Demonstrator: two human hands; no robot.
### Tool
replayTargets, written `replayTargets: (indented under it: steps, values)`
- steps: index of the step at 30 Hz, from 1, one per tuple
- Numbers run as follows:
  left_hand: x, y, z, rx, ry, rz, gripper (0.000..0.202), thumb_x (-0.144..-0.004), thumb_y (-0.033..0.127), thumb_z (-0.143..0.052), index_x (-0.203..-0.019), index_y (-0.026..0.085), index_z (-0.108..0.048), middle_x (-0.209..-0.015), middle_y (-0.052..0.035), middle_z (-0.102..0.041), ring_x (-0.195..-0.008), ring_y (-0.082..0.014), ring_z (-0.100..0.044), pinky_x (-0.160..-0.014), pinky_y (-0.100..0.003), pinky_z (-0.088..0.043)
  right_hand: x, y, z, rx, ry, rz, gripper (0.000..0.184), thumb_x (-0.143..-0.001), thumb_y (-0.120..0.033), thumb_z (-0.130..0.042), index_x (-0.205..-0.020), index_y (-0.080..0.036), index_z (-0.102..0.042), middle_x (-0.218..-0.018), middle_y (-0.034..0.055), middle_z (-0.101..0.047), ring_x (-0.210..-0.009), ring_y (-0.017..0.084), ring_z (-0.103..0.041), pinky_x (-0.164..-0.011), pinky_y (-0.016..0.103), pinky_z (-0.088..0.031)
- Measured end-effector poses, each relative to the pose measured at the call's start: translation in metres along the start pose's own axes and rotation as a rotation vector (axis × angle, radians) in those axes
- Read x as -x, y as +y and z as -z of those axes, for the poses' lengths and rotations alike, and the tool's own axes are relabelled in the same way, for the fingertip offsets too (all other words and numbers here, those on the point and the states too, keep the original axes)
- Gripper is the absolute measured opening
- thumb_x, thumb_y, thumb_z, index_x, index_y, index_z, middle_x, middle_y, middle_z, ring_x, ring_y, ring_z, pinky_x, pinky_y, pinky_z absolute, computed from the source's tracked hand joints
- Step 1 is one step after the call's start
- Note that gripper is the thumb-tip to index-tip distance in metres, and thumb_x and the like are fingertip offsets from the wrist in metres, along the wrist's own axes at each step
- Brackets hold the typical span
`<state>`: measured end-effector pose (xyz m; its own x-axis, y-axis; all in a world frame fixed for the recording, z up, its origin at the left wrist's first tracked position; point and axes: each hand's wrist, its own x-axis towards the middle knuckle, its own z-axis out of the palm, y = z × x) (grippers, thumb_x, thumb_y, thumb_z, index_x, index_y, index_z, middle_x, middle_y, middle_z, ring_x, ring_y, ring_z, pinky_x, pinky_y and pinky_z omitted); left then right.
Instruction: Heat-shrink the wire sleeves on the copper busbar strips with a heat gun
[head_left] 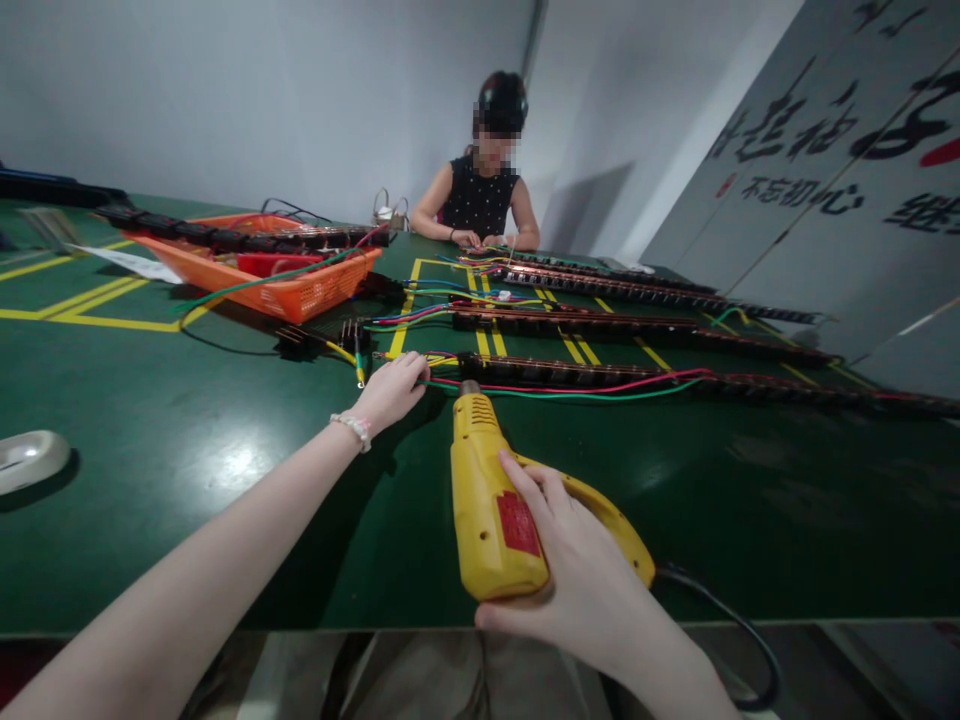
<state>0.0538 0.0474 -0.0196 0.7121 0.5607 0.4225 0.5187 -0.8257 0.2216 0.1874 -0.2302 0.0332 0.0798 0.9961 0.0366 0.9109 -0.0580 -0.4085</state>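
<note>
Green tbl (712, 480); basket (330, 290) w/ red item (277, 264); R fingers (529, 484) grip heatgun (480, 500), L fingers (411, 368) wires (444, 362).

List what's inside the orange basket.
In the orange basket, a red item shows. A long dark strip runs across its top, and a green wire crosses its near side. The basket's floor, and anything lower down, is hidden by the near wall.
</note>
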Motion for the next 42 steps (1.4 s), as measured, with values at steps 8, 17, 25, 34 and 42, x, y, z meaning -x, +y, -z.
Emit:
replayTargets:
  steps: [8,17,25,34,42]
  values:
    - [0.003,0.004,0.005,-0.062,0.035,0.143,0.013,-0.081,0.017,-0.046,-0.092,0.021,-0.052,-0.100,-0.0063,-0.058,-0.086,-0.0209,-0.058,-0.061,-0.028,-0.041,-0.007,0.009,0.001,0.000,-0.027,0.115,0.124,-0.052,-0.058,-0.078,-0.148,-0.028,-0.004,-0.112,0.0064,-0.058,-0.099,0.027,-0.057,-0.087,0.042,-0.045]
    - [0.050,-0.023,0.038,0.048,-0.115,0.259,0.039,-0.083,0.057,-0.042,-0.074,0.022,-0.057,-0.062,0.0004,-0.056,-0.061,-0.0155,-0.052,-0.055,-0.024,-0.032,-0.007,0.009,-0.008,0.037,0.053,0.163,0.120,-0.054,-0.064,-0.073,-0.147,-0.022,-0.011,-0.106,0.0093,-0.058,-0.094,0.028,-0.058,-0.083,0.043,-0.046]
    - [0.046,-0.043,0.033,0.053,-0.041,0.265,0.041,-0.084,0.057,-0.041,-0.073,0.020,-0.056,-0.067,-0.0025,-0.056,-0.064,-0.0167,-0.050,-0.060,-0.026,-0.033,-0.008,-0.011,-0.028,0.114,0.144,0.184,0.118,-0.055,-0.069,-0.068,-0.147,-0.023,-0.009,-0.097,0.0077,-0.057,-0.086,0.027,-0.057,-0.078,0.045,-0.047]
    - [0.042,-0.048,0.036,0.438,-0.034,0.324,0.041,-0.083,0.054,-0.042,-0.072,0.016,-0.054,-0.067,0.0002,-0.053,-0.068,-0.0147,-0.047,-0.067,-0.026,-0.037,-0.025,-0.041,-0.039,0.128,0.128,0.212,0.121,-0.053,-0.074,-0.066,-0.148,-0.018,-0.013,-0.095,0.0094,-0.056,-0.084,0.027,-0.056,-0.077,0.042,-0.046]
    - [0.042,-0.051,0.038,0.881,0.023,0.581,0.039,-0.064,0.054,-0.063,-0.072,0.016,-0.058,-0.073,-0.0009,-0.059,-0.071,-0.0162,-0.050,-0.068,-0.027,-0.038,-0.039,-0.075,-0.059,0.147,0.149,0.342,0.114,-0.061,-0.079,-0.053,-0.147,-0.015,-0.014,-0.091,0.0106,-0.056,-0.078,0.026,-0.055,-0.072,0.039,-0.043]
